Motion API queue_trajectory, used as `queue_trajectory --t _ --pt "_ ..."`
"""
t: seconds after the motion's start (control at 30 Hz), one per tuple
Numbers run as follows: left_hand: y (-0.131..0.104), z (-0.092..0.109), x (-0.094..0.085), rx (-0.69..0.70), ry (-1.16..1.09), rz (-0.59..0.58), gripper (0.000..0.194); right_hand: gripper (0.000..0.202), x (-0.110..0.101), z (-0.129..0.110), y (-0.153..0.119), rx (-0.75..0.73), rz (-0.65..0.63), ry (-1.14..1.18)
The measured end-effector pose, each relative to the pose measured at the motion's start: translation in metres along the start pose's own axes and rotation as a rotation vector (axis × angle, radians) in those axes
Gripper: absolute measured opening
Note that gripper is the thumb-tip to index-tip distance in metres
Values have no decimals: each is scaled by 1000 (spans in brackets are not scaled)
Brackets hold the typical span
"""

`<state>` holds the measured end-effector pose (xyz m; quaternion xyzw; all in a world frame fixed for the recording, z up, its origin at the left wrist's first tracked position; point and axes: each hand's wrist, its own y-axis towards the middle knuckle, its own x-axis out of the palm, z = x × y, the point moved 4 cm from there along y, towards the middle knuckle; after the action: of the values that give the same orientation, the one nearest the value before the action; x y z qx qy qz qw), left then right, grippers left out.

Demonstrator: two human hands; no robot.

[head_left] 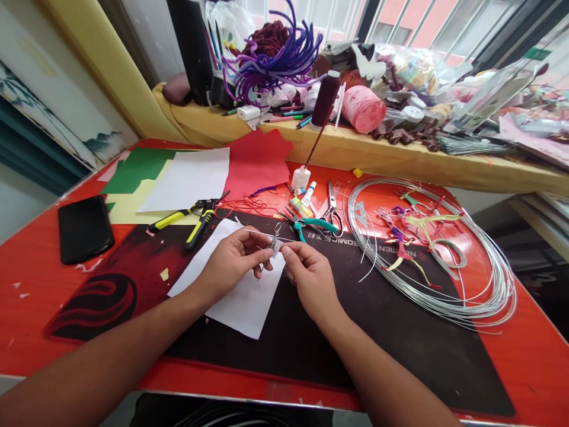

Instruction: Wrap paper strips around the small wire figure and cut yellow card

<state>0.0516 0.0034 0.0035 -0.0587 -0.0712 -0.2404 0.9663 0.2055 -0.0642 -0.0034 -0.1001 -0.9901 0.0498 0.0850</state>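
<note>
My left hand (242, 256) is closed on a short piece of twisted wire (277, 230) with a small loop at its top. A small whitish strip (276, 245) sits around the wire between my two hands; whether it is paper or tape I cannot tell. The fingertips of my right hand (309, 273) pinch the right end of that strip. Both hands hover over a white sheet of paper (244, 305), which lies on a black and red desk mat (347, 350).
Teal-handled pliers (306, 223), scissors (332, 204) and a glue bottle (301, 178) lie beyond my hands. A large wire coil (493, 284) is at right. Yellow-black wire strippers (200, 216), coloured paper (258, 157) and a phone (86, 229) are at left.
</note>
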Motion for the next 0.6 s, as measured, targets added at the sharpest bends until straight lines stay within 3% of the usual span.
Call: queue_trajectory --t 0.6 --pt "-2 -1 1 10 2 -39 33 38 2 2 1 48 -36 48"
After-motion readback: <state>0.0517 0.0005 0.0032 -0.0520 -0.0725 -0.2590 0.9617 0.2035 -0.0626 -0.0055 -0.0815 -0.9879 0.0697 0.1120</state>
